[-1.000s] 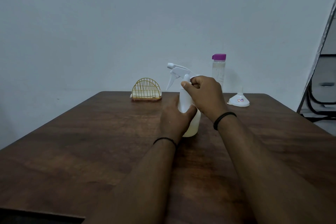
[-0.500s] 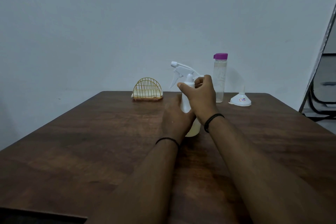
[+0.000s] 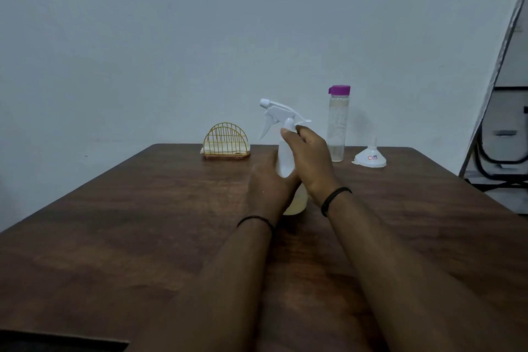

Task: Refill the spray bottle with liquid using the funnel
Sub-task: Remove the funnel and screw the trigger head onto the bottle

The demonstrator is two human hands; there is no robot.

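Observation:
A white translucent spray bottle [image 3: 283, 163] with a little yellowish liquid at the bottom stands mid-table. My left hand [image 3: 267, 184] wraps its body. My right hand [image 3: 310, 160] grips the collar just under the white trigger head [image 3: 278, 114], whose nozzle points left. Behind it stands a tall clear bottle [image 3: 337, 128] with a purple cap, shut. A white funnel [image 3: 370, 155] rests upside down, spout up, to the right of that bottle.
A brown wooden table [image 3: 143, 223] carries everything. A gold wire napkin holder [image 3: 226, 141] sits at the far edge, left of the spray bottle. A dark metal frame [image 3: 497, 151] stands off the table's right side. A plain wall is behind.
My right hand has shifted its grip around the collar, fingers moving from over the neck to its right side. The trigger head now shows more fully. The left hand stays on the body.

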